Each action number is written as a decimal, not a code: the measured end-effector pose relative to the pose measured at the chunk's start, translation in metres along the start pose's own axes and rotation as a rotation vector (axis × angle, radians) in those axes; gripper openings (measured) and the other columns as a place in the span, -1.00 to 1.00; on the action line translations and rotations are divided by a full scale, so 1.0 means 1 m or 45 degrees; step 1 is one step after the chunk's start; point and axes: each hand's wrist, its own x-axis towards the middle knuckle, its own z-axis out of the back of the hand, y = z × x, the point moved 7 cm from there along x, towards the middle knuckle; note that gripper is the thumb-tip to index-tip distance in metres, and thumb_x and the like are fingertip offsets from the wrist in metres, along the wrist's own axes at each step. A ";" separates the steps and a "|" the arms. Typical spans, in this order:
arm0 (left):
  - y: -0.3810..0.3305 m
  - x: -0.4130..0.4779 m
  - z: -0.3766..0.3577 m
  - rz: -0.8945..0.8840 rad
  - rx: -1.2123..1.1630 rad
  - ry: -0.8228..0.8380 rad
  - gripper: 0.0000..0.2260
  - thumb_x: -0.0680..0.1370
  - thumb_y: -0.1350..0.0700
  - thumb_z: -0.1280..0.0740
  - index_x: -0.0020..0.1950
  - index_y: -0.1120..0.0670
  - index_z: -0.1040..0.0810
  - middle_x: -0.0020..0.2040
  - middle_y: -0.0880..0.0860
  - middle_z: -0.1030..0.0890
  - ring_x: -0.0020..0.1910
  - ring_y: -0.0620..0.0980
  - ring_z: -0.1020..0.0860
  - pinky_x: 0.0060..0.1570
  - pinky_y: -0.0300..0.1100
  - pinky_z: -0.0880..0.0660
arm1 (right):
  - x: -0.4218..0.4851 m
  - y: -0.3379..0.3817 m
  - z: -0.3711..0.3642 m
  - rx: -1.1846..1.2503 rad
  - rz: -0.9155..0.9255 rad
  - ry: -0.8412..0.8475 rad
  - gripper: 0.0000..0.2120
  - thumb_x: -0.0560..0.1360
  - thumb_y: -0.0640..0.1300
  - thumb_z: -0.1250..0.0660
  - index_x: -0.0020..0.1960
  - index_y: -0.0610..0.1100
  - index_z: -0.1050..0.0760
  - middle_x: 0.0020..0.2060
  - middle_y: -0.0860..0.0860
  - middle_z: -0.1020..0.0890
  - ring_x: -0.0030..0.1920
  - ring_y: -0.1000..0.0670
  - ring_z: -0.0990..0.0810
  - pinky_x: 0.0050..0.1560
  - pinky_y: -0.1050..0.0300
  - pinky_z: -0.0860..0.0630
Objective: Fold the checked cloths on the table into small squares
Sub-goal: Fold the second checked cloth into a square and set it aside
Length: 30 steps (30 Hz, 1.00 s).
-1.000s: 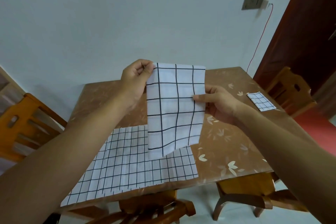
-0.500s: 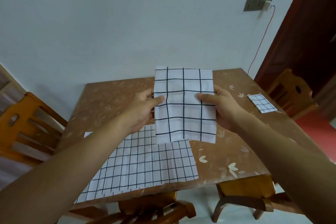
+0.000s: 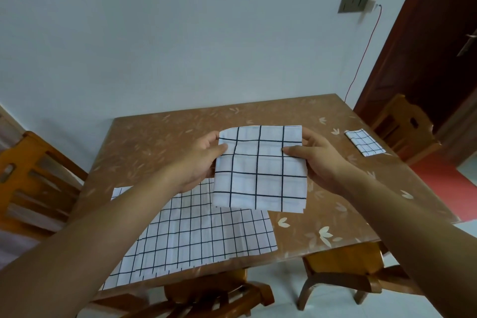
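I hold a white cloth with black checks, folded into a near-square, in the air above the table. My left hand pinches its left edge with the thumb on top. My right hand pinches its right edge the same way. Its upper left corner curls over. Under it, a larger checked cloth lies spread flat at the table's near edge, partly hidden by my left forearm. A small folded checked square rests at the table's far right.
The brown table with a leaf pattern stands against a pale wall. Wooden chairs sit at the left, at the right and under the near edge. A dark door is at the right.
The held cloth went from a long hanging strip to a shorter near-square. Both hands dropped lower, and my left hand shifted from the top corner to the left edge.
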 end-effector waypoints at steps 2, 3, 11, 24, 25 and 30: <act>-0.001 0.001 -0.001 -0.016 0.042 0.023 -0.82 0.72 0.19 -0.20 0.27 0.06 -0.53 -0.12 -0.14 -0.72 -0.07 -0.02 -0.69 0.05 0.10 -0.63 | -0.001 0.001 0.003 0.063 -0.007 0.002 -0.72 0.60 -0.36 -0.28 0.25 -0.17 -0.60 0.12 -0.18 -0.72 0.13 -0.24 -0.70 0.13 -0.22 -0.64; 0.000 0.001 -0.003 -0.012 0.015 0.043 -0.82 0.72 0.21 -0.20 0.24 0.05 -0.53 -0.16 -0.14 -0.72 -0.15 -0.06 -0.69 -0.01 0.05 -0.64 | -0.002 0.000 0.005 0.105 -0.018 0.005 -0.74 0.61 -0.36 -0.26 0.22 -0.18 -0.62 0.12 -0.18 -0.72 0.13 -0.23 -0.70 0.12 -0.19 -0.64; 0.006 0.006 -0.001 0.052 -0.373 0.177 -0.69 0.66 0.32 -0.19 0.13 0.06 -0.69 0.07 0.10 -0.71 -0.05 0.03 -0.66 -0.08 -0.09 -0.62 | -0.002 -0.004 0.003 0.253 -0.097 0.101 -0.68 0.62 -0.33 -0.16 0.27 -0.28 -0.60 0.18 -0.25 -0.68 0.19 -0.26 -0.67 0.19 -0.22 -0.62; 0.008 0.011 0.008 0.004 -0.325 0.082 -0.78 0.60 0.39 -0.28 0.10 0.15 -0.64 0.00 0.15 -0.68 -0.07 0.06 -0.66 -0.04 -0.06 -0.66 | 0.009 -0.005 0.008 0.139 0.045 -0.056 -0.86 0.60 -0.25 -0.32 -0.09 -0.17 -0.63 -0.19 -0.09 -0.64 -0.21 -0.05 -0.58 -0.23 0.09 -0.57; 0.008 0.012 0.007 -0.005 -0.325 0.067 -0.77 0.60 0.40 -0.29 0.12 0.14 -0.64 0.02 0.15 -0.69 -0.05 0.07 -0.66 -0.02 -0.05 -0.66 | 0.009 -0.006 0.007 0.180 0.046 -0.053 -0.88 0.59 -0.29 -0.33 -0.06 -0.16 -0.62 -0.16 -0.11 -0.65 -0.19 -0.07 -0.60 -0.20 0.09 -0.60; 0.008 0.017 0.005 -0.091 -0.341 -0.056 -0.73 0.58 0.41 -0.31 0.07 0.06 -0.64 -0.05 0.06 -0.71 -0.09 0.04 -0.64 -0.02 -0.01 -0.57 | 0.005 -0.018 0.000 0.178 -0.025 0.002 -0.89 0.60 -0.26 -0.32 0.01 -0.13 -0.62 -0.12 -0.09 -0.65 -0.18 -0.06 -0.60 -0.24 0.11 -0.58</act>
